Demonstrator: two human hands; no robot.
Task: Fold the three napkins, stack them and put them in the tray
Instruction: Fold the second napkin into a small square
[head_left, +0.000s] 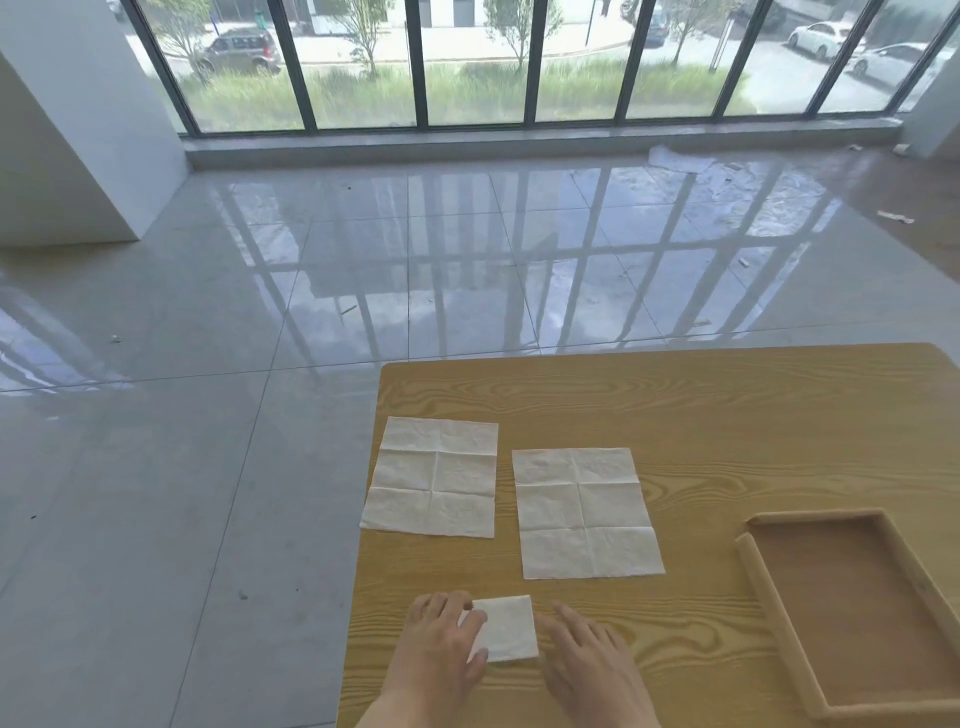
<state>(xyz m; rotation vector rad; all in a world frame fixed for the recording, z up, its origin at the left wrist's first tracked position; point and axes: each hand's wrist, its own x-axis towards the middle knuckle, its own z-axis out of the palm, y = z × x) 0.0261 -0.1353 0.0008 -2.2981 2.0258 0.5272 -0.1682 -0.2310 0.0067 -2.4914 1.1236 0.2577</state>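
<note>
A small folded white napkin lies near the front of the wooden table. My left hand rests flat on its left edge, fingers spread. My right hand lies flat on the table just right of it, fingertips at its right edge. Two unfolded white napkins lie flat further back: one at the table's left edge, one in the middle. An empty wooden tray sits at the right.
The table's left edge runs close to the left napkin, with glossy tiled floor beyond. A white pillar and floor-to-ceiling windows stand at the far side of the room.
</note>
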